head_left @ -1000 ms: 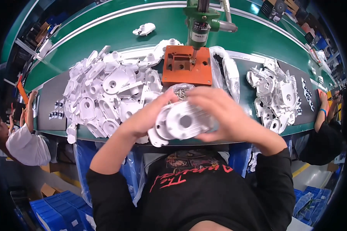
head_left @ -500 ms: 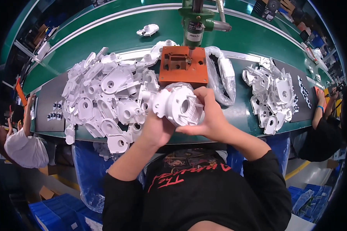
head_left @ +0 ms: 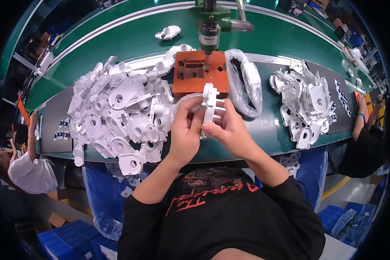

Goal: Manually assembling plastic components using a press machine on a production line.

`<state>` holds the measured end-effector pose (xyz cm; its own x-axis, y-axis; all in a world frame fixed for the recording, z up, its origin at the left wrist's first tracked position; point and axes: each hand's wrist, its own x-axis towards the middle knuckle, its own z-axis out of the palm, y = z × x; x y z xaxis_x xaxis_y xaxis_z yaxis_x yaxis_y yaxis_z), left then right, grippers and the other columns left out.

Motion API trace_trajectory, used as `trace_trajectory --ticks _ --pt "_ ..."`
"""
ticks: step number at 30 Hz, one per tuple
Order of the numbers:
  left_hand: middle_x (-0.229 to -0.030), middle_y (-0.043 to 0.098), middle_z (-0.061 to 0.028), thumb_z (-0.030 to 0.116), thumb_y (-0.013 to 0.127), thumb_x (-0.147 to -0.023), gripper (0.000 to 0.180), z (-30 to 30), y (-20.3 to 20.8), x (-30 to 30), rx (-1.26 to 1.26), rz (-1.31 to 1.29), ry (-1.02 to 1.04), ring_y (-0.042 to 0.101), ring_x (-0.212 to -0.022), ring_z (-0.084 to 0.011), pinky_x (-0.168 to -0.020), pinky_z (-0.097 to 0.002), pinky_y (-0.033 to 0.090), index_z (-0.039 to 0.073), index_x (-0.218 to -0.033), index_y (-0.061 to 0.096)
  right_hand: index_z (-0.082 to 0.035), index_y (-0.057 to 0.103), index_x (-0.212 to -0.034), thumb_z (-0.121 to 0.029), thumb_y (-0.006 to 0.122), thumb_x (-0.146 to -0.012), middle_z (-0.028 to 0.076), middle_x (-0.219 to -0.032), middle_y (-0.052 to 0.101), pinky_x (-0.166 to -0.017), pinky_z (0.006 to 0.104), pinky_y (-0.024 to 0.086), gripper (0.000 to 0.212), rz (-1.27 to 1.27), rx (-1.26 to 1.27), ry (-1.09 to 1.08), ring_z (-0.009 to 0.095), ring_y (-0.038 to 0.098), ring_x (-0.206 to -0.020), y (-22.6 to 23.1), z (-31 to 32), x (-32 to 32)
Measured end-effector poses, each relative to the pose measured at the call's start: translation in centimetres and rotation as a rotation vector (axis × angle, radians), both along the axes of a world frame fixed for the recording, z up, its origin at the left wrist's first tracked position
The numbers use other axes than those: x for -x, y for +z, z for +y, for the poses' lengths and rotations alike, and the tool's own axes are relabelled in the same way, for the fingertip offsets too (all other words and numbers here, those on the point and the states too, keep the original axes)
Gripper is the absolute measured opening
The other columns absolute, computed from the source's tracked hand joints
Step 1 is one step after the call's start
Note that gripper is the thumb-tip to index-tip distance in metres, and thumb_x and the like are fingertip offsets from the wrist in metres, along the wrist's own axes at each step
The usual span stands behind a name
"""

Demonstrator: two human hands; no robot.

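Clamped between the left hand (head_left: 185,135) and the right hand (head_left: 235,135) is a white plastic part (head_left: 209,104), turned on edge and raised above the near side of the green worktop (head_left: 269,135). Both thumbs lie toward its near end, the right one reaching across its lower portion.

Farthest left of the grip, a co-worker in a white top (head_left: 34,174) sits at the worktop. Nearer the grip comes a dark mat (head_left: 52,104) bearing small dark-and-silver pieces (head_left: 61,129), then a large heap of white parts (head_left: 119,102) that spreads close to the left hand. Beyond the heap, well away from the grip, one lone white part (head_left: 167,32) lies by itself.

Directly past the held part sits an orange fixture block (head_left: 201,86), with a green vertical tool (head_left: 209,28) over it. Just right of that block, beyond the right hand, lies a clear plastic bag (head_left: 255,82). Farther right of the grip are a smaller heap (head_left: 318,102), another dark mat (head_left: 341,122) and a co-worker in black (head_left: 355,158).
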<state>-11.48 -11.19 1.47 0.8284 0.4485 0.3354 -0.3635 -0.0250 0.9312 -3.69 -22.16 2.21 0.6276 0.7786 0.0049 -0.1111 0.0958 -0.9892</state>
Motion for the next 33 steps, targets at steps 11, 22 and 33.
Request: trace_trajectory --ticks 11,22,33 --pt "-0.113 0.045 -0.0127 0.012 0.045 -0.092 0.037 -1.8 0.6 0.3 0.36 -0.232 -0.046 0.047 -0.098 -0.0121 -0.081 -0.0231 0.039 0.005 -0.122 0.025 0.002 0.025 -0.125 -0.04 0.07 -0.072 0.017 -0.116 0.044 -0.089 0.0324 0.039 0.081 -0.239 -0.021 -0.106 0.021 0.047 -0.104 0.0 0.2 -1.4" --pt "-0.076 0.059 -0.0071 0.009 0.061 -0.081 0.012 5.0 2.9 -2.9 -0.627 0.258 0.056 0.056 -0.064 -0.0144 -0.061 -0.0254 0.043 0.004 -0.089 0.054 0.001 0.058 -0.101 -0.01 0.058 -0.078 0.006 -0.079 0.06 -0.067 0.0249 0.045 0.025 -0.669 0.134 -0.409 0.011 0.055 -0.072 -2.5 -1.9 -10.4" --pt "-0.07 0.06 -0.0131 0.007 0.053 -0.075 0.011 9.0 -1.8 -12.0 -1.676 0.289 0.23 0.063 -0.063 -0.0277 -0.055 -0.0375 0.051 0.006 -0.085 0.055 -0.002 0.063 -0.086 -0.003 0.051 -0.071 0.021 -0.081 0.06 -0.069 0.0388 0.047 0.019 -1.155 0.759 -0.136 0.035 0.06 -0.079 -9.4 4.3 -24.4"
